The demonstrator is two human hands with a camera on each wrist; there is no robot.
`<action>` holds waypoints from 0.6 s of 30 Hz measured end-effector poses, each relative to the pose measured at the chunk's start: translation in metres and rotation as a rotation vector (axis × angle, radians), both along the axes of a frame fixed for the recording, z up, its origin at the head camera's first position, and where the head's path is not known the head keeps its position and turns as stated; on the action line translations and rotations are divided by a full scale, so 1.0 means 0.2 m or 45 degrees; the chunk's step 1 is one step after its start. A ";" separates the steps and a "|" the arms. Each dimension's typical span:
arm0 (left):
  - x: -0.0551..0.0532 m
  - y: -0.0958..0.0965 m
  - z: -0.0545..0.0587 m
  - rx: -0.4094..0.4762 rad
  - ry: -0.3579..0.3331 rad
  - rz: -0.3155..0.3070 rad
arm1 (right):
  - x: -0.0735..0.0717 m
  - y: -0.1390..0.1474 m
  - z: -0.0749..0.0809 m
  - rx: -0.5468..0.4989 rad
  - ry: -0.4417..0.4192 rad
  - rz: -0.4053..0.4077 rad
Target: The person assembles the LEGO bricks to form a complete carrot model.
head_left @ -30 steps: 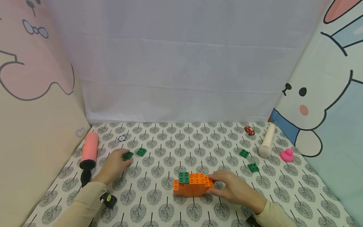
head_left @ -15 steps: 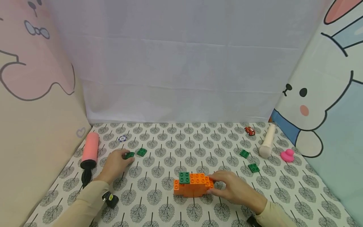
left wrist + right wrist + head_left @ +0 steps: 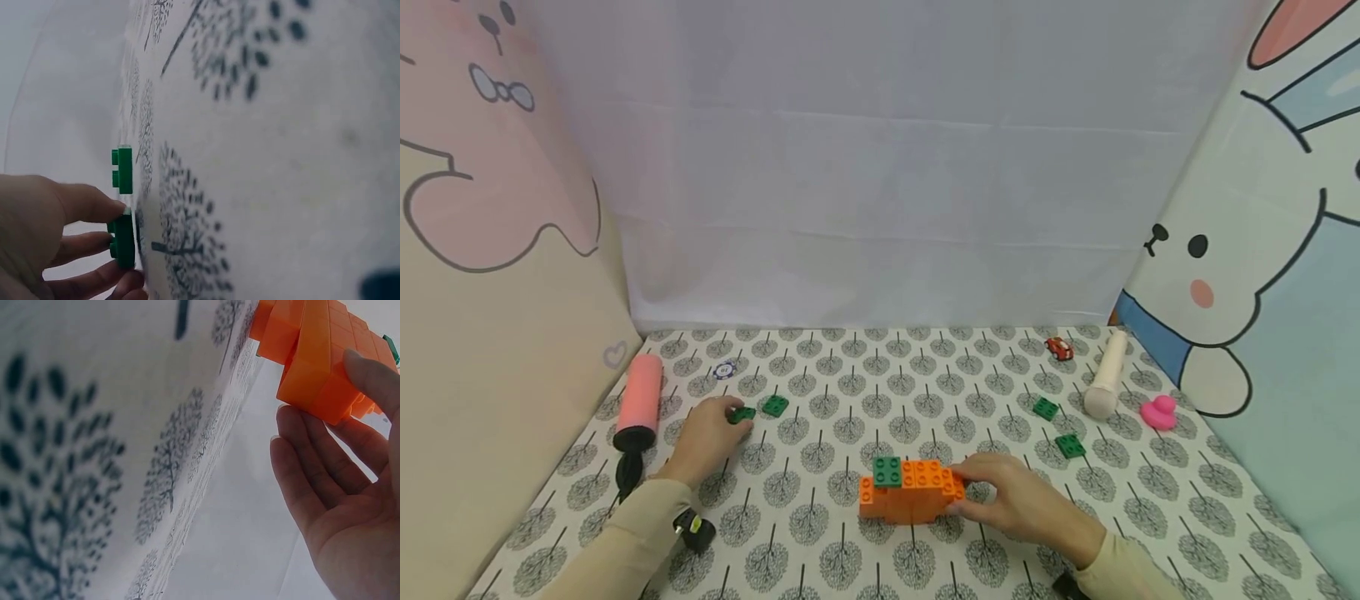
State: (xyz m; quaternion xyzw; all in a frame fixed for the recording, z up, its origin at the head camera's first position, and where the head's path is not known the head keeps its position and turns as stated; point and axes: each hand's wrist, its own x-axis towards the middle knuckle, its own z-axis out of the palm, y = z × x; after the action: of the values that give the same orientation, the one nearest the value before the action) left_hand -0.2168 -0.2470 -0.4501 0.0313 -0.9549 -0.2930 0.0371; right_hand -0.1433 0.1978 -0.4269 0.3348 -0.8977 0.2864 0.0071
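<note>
At the left of the head view, my left hand [image 3: 706, 440] pinches a small green building brick [image 3: 742, 415] between thumb and fingers. The left wrist view shows this brick [image 3: 125, 240] on its studs' side, low against the cloth, with a second green brick [image 3: 125, 170] just beyond it. My right hand [image 3: 1018, 497] grips the right end of an orange block build [image 3: 913, 498]. One green brick [image 3: 887, 472] sits on top of that build, at its left. In the right wrist view, the thumb presses the orange blocks [image 3: 312, 362] from one side and fingers lie against another.
Two more green bricks, one farther [image 3: 1045, 408] and one nearer [image 3: 1070, 446], lie to the right. Around the edges are a pink pump [image 3: 640, 392], a poker chip [image 3: 724, 370], a red toy car [image 3: 1059, 348], a cream microphone-shaped object [image 3: 1107, 377] and a pink duck [image 3: 1160, 412].
My left fingers have drawn in slightly on the green brick, which has barely moved. My right hand and the orange build stay in place, while the head view shifts a little.
</note>
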 end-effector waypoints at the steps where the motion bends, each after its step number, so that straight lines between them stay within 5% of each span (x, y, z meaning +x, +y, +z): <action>1: 0.00 0.00 0.00 0.005 0.005 -0.003 | 0.00 0.00 0.00 0.003 0.001 -0.002; 9: 0.07 0.06 0.11 0.030 0.267 -0.201 | 0.00 0.00 0.01 0.003 -0.006 0.001; 18: 0.18 0.33 0.30 0.156 0.651 -0.654 | 0.00 -0.01 0.01 0.007 -0.004 -0.011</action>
State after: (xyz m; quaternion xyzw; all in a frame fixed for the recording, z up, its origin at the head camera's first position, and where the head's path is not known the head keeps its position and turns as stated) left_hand -0.1804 -0.1814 -0.3894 -0.2814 -0.8722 -0.3478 0.1977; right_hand -0.1439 0.1968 -0.4252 0.3306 -0.8998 0.2845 0.0059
